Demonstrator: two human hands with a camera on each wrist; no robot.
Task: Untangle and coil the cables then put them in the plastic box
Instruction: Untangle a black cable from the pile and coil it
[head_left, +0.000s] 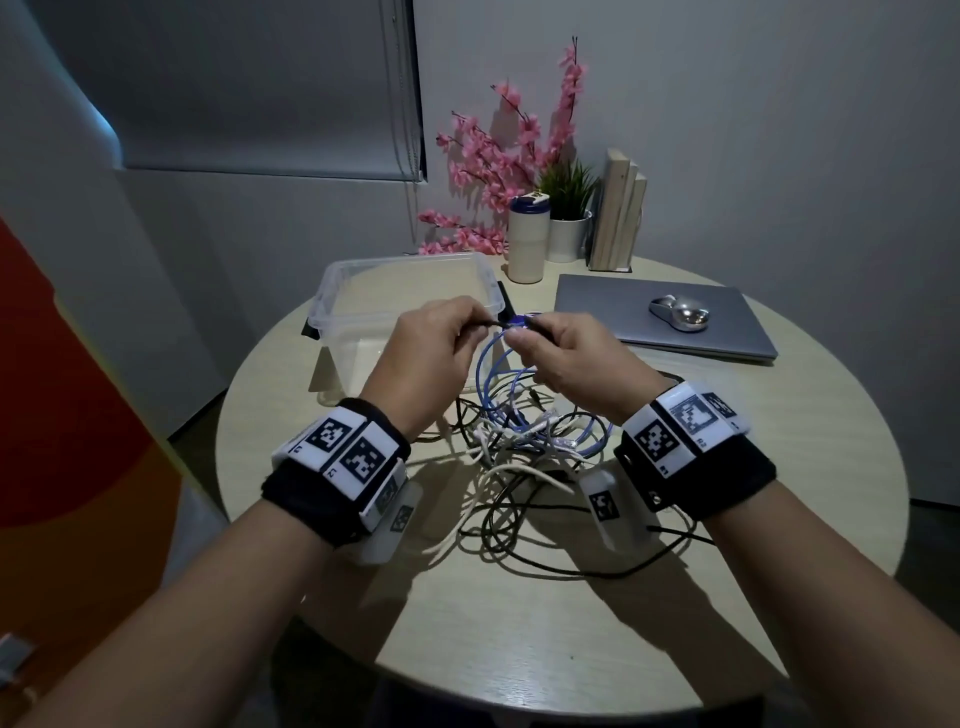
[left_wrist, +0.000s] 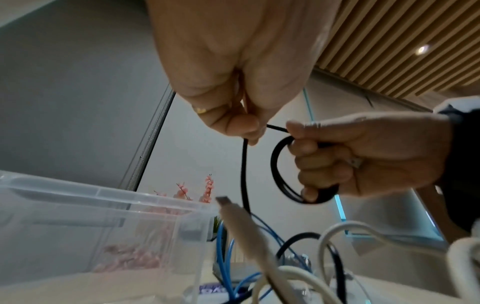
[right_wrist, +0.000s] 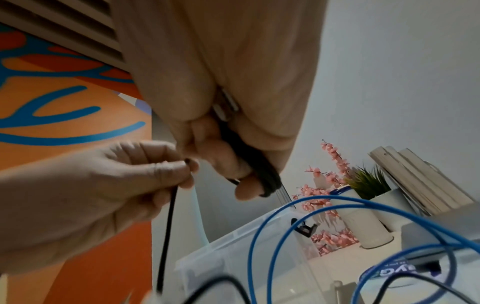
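Observation:
Both hands are raised over a tangle of black, white and blue cables (head_left: 519, 457) on the round table. My left hand (head_left: 475, 319) pinches a thin black cable (left_wrist: 244, 174) that hangs down to the pile. My right hand (head_left: 519, 338) grips a small coil of the same black cable (left_wrist: 279, 164) looped round its fingers. A short taut stretch of the black cable (head_left: 493, 323) joins the two hands. Blue cable loops (right_wrist: 298, 207) rise under the right hand. The clear plastic box (head_left: 332, 291) stands open just behind the hands, with nothing visible inside.
A closed grey laptop (head_left: 613, 312) with a silver mouse (head_left: 678, 312) on it lies at the back right. A tumbler (head_left: 525, 244), a potted plant (head_left: 569, 234), pink flowers (head_left: 498, 156) and upright books (head_left: 621, 213) line the far edge. Bare tabletop (head_left: 493, 623) lies near me.

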